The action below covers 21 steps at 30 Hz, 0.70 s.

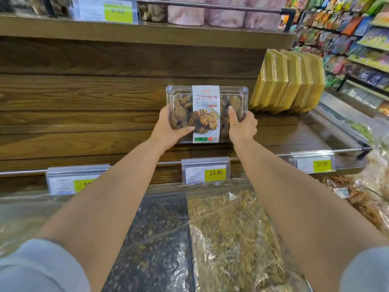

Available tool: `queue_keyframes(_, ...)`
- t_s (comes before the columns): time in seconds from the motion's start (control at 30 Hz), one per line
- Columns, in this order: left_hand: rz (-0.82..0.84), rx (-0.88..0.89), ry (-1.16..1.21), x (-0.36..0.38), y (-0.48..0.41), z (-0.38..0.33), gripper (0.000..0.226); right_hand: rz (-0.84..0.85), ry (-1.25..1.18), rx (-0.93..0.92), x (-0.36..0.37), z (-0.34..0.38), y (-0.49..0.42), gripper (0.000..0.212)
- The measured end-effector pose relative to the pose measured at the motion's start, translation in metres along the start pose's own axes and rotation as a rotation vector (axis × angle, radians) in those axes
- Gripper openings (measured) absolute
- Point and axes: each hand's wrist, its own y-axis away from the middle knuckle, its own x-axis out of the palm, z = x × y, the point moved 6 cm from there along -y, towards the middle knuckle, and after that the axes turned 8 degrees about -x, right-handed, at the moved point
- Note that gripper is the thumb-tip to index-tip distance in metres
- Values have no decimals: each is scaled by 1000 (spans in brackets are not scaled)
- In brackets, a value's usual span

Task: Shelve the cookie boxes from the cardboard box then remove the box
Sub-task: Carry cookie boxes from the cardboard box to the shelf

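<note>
Cookie box (pixel 207 114) held in both hands over the wooden shelf (pixel 84 140)

Box is clear plastic, standing on its long edge, paper label band facing the camera, brown swirl cookies visible inside; left hand (pixel 168 129) grips the lower-left end, thumb lying across the front near the bottom edge, fingers wrapped behind and hidden; right hand (pixel 242 125) grips the lower-right end, thumb pointing up on the front face, fingers behind; both grips clamp the box, neither hand spread; bottom edge sits at shelf level, can't tell if it touches the board; yellow packs (pixel 288 83) lean in a row just right of the box, apart from it; price tag (pixel 205 173) reading 23.80 hangs on the shelf rail directly below; film-covered bins (pixel 227 239) of loose goods lie under the forearms.
</note>
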Motion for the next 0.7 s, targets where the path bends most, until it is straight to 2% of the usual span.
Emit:
queue_keyframes(0.13, -29, 21, -1, -6, 3, -3, 90, 39, -180, -35, 7, 2, 1, 47)
queue_keyframes(0.33, 64, -33, -56, 2, 5, 4, 96, 81, -143, 13, 11, -2, 0, 56)
queue_keyframes(0.47, -53, -83, -81, -3, 4, 8, 113, 53, -112, 92, 10, -1, 7, 65)
queue_keyframes(0.7, -129, -168, -41, -11, 11, 2, 114, 5, -44, 126, -1, 7, 20, 69)
